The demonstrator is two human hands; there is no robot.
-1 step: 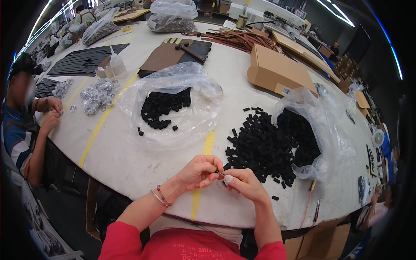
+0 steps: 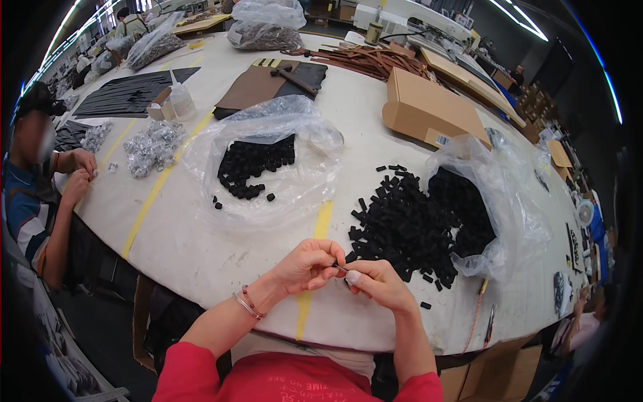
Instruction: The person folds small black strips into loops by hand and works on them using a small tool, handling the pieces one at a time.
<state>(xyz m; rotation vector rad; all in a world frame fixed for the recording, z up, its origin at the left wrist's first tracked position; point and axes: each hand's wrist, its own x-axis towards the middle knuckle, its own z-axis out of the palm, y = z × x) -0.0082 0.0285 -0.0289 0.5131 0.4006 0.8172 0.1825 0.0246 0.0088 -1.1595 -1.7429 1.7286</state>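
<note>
Above the table's near edge my two hands meet at their fingertips. My left hand (image 2: 311, 264) is closed in a pinch on a small black piece (image 2: 335, 264). My right hand (image 2: 376, 283), its thumb wrapped in white, pinches a thin dark rod-like thing (image 2: 342, 269) whose tip meets the black piece. The fingers hide most of both. Just beyond my right hand spreads a heap of small black cylindrical pieces (image 2: 395, 221), spilling from a clear plastic bag (image 2: 516, 228). Farther left, a second clear bag (image 2: 301, 191) holds more short black pieces (image 2: 251, 167).
A cardboard box (image 2: 432, 107) stands beyond the heap. Tweezers-like tool (image 2: 491, 325) and a cord-like item (image 2: 479, 308) lie near the right front edge. At left are clear-wrapped small parts (image 2: 154, 147), a squeeze bottle (image 2: 181, 100) and a co-worker's hands (image 2: 82, 171). A hammer (image 2: 295, 79) rests on brown sheets.
</note>
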